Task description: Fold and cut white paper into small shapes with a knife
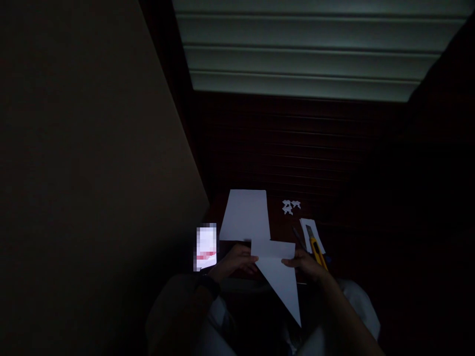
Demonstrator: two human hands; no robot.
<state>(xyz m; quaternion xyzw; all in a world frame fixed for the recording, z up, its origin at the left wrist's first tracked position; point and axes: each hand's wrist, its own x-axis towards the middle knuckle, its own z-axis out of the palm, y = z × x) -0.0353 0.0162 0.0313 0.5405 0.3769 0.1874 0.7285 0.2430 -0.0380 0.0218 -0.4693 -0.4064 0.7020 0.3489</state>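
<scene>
Very dim here. Pinches a folded white paper (276, 269) between left hand (235, 262) and right hand (306, 264), fingers closed on its upper edges, point hanging down past the near edge of a dark wooden table (282, 225). Behind it, lying flat: a white sheet (245, 215), small paper scraps (290, 206), a yellow utility knife (316, 248) just beside the right hand. Lit screen (206, 246) at left, against a plain wall (92, 148); pale blinds (304, 49) above.

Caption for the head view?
In dim light, left hand and right hand hold a folded white paper near a yellow utility knife and a blank sheet.
</scene>
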